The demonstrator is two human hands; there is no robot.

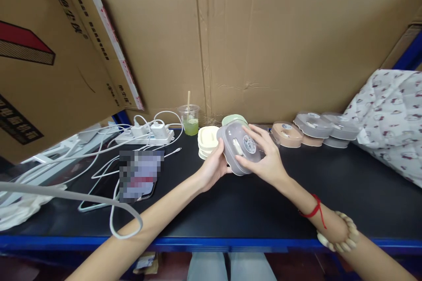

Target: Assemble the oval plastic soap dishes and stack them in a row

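A grey box with a see-through lid and a round label [242,142] is held tilted above the black table. My left hand [212,169] grips its left side, thumb on the edge and fingers partly hidden beneath. Across the lid from the right, my right hand [265,156] holds the box with thumb and fingers bent round it. Cream-coloured containers [207,138] are stacked just left of the box. Behind it shows part of a light green container [234,118].
Lidded peach [286,135] and grey [313,125] boxes stand back right, beside patterned cloth [392,118]. To the left are a green drink cup [190,125], a power strip [148,138], loose white cables and a phone [141,175]. Cardboard [263,52] walls the back.
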